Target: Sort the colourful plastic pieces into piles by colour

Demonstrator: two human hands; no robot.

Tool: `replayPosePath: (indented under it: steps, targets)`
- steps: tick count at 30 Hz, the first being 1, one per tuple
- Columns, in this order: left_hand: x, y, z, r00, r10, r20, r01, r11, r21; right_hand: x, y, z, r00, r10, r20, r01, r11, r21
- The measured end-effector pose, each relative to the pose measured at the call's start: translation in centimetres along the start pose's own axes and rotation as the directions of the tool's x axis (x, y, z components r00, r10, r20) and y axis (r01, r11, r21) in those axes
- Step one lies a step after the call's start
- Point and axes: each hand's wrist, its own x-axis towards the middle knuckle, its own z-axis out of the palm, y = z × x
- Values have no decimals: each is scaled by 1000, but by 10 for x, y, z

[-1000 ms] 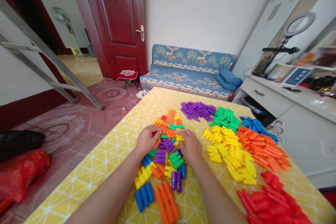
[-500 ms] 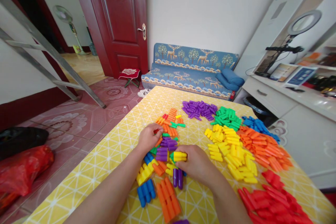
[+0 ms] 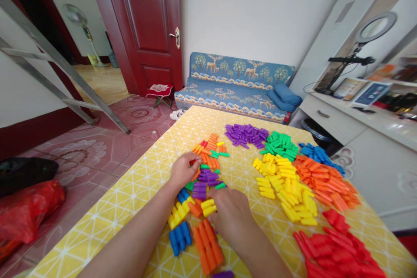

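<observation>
My left hand [image 3: 183, 169] is curled on a small red and orange block at the left edge of a mixed heap of coloured plastic blocks [image 3: 208, 169]. My right hand [image 3: 230, 215] is closed, knuckles up, over the near part of that heap, its fingertips at a yellow block [image 3: 207, 206]. A row of orange blocks [image 3: 206, 247] and a row of blue blocks [image 3: 179, 236] lie just below the hands. Everything rests on a yellow patterned tablecloth [image 3: 143, 191].
Sorted piles lie to the right: purple [image 3: 246, 134], green [image 3: 282, 145], blue [image 3: 317, 154], yellow [image 3: 286, 186], orange [image 3: 325, 182], red [image 3: 339, 247]. Beyond the table stand a blue sofa [image 3: 234, 87], a red door [image 3: 146, 26], a ladder [image 3: 58, 65] and a white desk [image 3: 358, 117].
My right hand has drawn back from the middle of the heap toward me, carrying a yellow block down to the near blocks. My left hand has stayed at the heap's left edge.
</observation>
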Motion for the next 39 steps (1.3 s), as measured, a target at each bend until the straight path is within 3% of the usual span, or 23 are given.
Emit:
replayPosePath:
  steps: [8, 12, 15, 18, 21, 23, 25, 28, 30, 39]
  targets:
    - [0, -2, 0, 1000, -9, 9, 9, 1000, -4, 1, -14, 13, 1000, 0, 19, 0, 1000, -25]
    - [0, -3, 1, 1000, 1, 9, -1, 1000, -8, 2, -6, 18, 997, -8, -77, 19, 989, 148]
    - [0, -1, 0, 1000, 0, 10, 0, 1000, -14, 6, 1, 17, 986, 12, -168, 54, 923, 380]
    - [0, 0, -1, 1000, 7, 16, -6, 1000, -24, 13, 12, 14, 968, 35, -247, 125, 787, 604]
    - [0, 0, -1, 1000, 14, 19, -13, 1000, -25, 20, 30, 11, 963, 82, -258, 131, 693, 709]
    - [0, -2, 0, 1000, 15, 17, -14, 1000, -23, 22, 47, 9, 964, 92, -250, 120, 686, 717]
    - [0, -4, 1, 1000, 8, 15, -8, 1000, -21, 23, 67, 7, 954, 133, -269, 85, 741, 666]
    - [1, -6, 2, 1000, -2, 17, 3, 1000, -13, 23, 97, 5, 883, 324, -341, -114, 851, 513]
    - [1, -6, 2, 1000, -2, 19, 2, 1000, -11, 23, 115, 5, 825, 421, -378, -238, 864, 444]
    - [1, -4, 1, 1000, -1, 22, 2, 1000, -15, 39, 163, 37, 703, 535, -469, -299, 821, 487]
